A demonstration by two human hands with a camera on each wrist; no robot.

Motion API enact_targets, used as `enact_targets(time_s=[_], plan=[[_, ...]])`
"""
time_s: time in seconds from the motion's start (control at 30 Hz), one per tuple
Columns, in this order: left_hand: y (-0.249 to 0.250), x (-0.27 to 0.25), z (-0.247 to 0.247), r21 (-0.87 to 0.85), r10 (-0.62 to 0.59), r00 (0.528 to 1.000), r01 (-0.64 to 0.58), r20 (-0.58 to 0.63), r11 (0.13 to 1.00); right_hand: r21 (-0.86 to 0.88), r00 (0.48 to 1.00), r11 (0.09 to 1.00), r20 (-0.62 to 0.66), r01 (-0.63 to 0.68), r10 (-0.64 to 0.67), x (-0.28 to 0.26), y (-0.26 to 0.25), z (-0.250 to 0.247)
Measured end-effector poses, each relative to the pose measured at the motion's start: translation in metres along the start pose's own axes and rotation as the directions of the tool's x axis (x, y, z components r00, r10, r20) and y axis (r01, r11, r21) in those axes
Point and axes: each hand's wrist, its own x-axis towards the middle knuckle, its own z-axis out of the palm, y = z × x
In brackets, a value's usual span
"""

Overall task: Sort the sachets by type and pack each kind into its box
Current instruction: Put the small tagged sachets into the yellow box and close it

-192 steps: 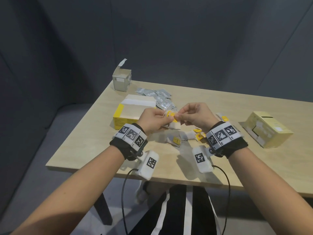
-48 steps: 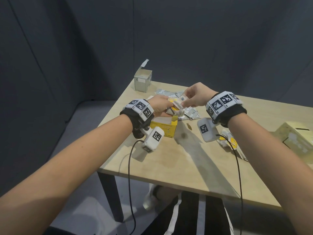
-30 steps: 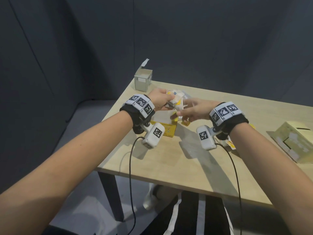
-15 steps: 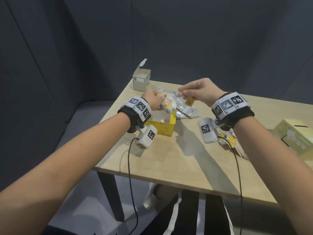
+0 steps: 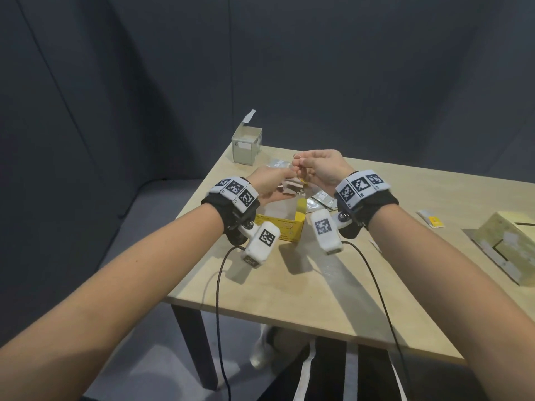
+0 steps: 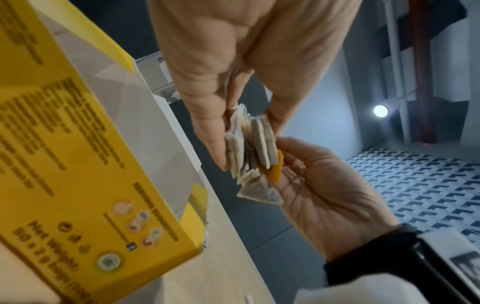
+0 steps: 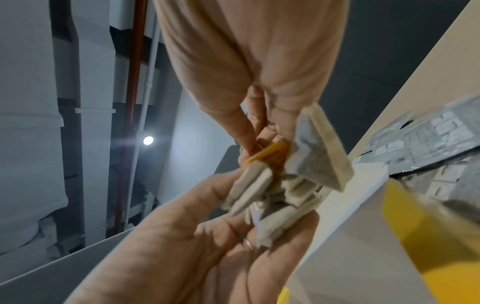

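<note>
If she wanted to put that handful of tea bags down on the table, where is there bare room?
Bare wood lies along the near edge of the table, between the yellow box and the pale box at right. Another bare stretch runs along the far right. It is crowded behind the yellow box, where silver sachets lie beside the grey box, under both hands.

black wristbands (image 5: 373, 208) – checkered tags | white camera pods (image 5: 262, 242) – black cables | bare forearms

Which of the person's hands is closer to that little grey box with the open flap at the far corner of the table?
Left. The left hand is just in front of the grey box, holding tea bags; the right hand is further to its right.
</note>
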Motion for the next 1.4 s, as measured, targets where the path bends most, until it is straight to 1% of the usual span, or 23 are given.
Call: enact_targets(time_s=[0.13,0.27,0.33,0.47,0.57,0.6,0.63,0.67,0.7,0.73,0.77,0.8,0.83,0.87,0.9,0.93,0.97,1.0,1.07,1.13,1.27,1.33,1.4], plan=[[-0.001,0.002,-0.001,0.077,0.028,1.0,-0.029,0.012,0.997,0.056,0.999,0.998,0.004,-0.036,0.036,0.004,0.001,0.002],[0.003,0.001,0.001,0.115,0.014,0.999,-0.019,0.046,0.993,0.078,0.999,0.996,0.008,-0.049,0.048,0.009,0.002,0.006],[0.003,0.001,0.001,0.13,0.012,0.999,-0.016,0.03,0.991,0.114,0.998,0.992,0.011,-0.062,0.061,0.01,0.002,0.008],[0.001,0.005,0.001,0.14,-0.001,0.999,0.006,-0.041,0.99,0.185,0.995,0.978,0.025,-0.098,0.095,0.011,0.0,0.01],[0.001,0.006,0.002,0.166,-0.022,1.0,0.024,-0.015,0.986,0.198,0.995,0.975,0.055,-0.098,0.089,0.009,-0.002,0.01],[0.001,0.008,0.0,0.189,-0.026,1.0,0.028,-0.012,0.982,0.173,0.995,0.981,0.056,-0.089,0.08,0.008,-0.003,0.008],[0.004,0.01,-0.004,0.213,-0.025,0.999,0.028,-0.02,0.977,0.103,0.996,0.992,0.049,-0.072,0.067,0.008,-0.005,0.005],[0.008,0.01,-0.009,0.251,-0.021,0.999,0.031,-0.041,0.967,-0.019,0.998,0.998,0.031,-0.053,0.053,0.009,-0.006,0.0],[0.012,0.013,-0.015,0.311,-0.015,0.997,0.038,-0.075,0.95,-0.171,0.999,0.984,0.005,-0.039,0.041,0.009,-0.007,-0.007],[0.017,0.014,-0.02,0.414,-0.005,0.995,0.047,-0.102,0.909,-0.317,0.999,0.948,-0.029,-0.036,0.029,0.009,-0.007,-0.014],[0.02,0.015,-0.024,0.553,0.018,0.993,0.05,-0.118,0.832,-0.433,0.998,0.9,-0.062,-0.046,0.021,0.009,-0.005,-0.021],[0.022,0.014,-0.027,0.707,0.046,0.992,0.05,-0.116,0.705,-0.523,0.997,0.85,-0.077,-0.062,0.025,0.009,-0.002,-0.028],[0.023,0.012,-0.027,0.84,0.068,0.992,0.053,-0.106,0.54,-0.595,0.997,0.8,-0.066,-0.077,0.047,0.009,0.003,-0.033],[0.022,0.01,-0.026,0.926,0.076,0.993,0.054,-0.088,0.373,-0.664,0.996,0.743,-0.037,-0.087,0.084,0.007,0.008,-0.037],[0.02,0.011,-0.022,0.971,0.067,0.995,0.05,-0.068,0.236,-0.734,0.992,0.673,-0.006,-0.09,0.125,0.005,0.013,-0.038],[0.017,0.011,-0.017,0.988,0.046,0.998,0.042,-0.049,0.152,-0.794,0.987,0.602,0.016,-0.083,0.157,0.004,0.018,-0.039],[0.014,0.014,-0.012,0.993,0.017,0.999,0.026,-0.028,0.116,-0.834,0.984,0.546,0.03,-0.072,0.175,0.002,0.023,-0.039],[0.013,0.016,-0.005,0.994,-0.02,1.0,0.013,-0.011,0.106,-0.85,0.982,0.523,0.037,-0.067,0.187,0.0,0.026,-0.039],[0.01,0.025,0.005,0.994,-0.09,0.996,0.008,0.002,0.111,-0.834,0.977,0.547,0.052,-0.07,0.205,-0.002,0.033,-0.039],[0.008,0.033,0.011,0.991,-0.153,0.988,0.027,-0.006,0.134,-0.813,0.975,0.576,0.056,-0.081,0.216,-0.003,0.036,-0.04],[-0.001,0.043,0.014,0.987,-0.232,0.973,0.035,0.003,0.159,-0.806,0.979,0.587,0.052,-0.075,0.196,-0.002,0.037,-0.046],[-0.002,0.038,0.018,0.988,-0.252,0.968,0.042,-0.004,0.147,-0.809,0.981,0.583,0.05,-0.072,0.189,-0.001,0.038,-0.05],[0.0,0.036,0.02,0.996,-0.197,0.98,0.036,-0.02,0.077,-0.802,0.979,0.592,0.049,-0.078,0.196,-0.001,0.038,-0.053]])
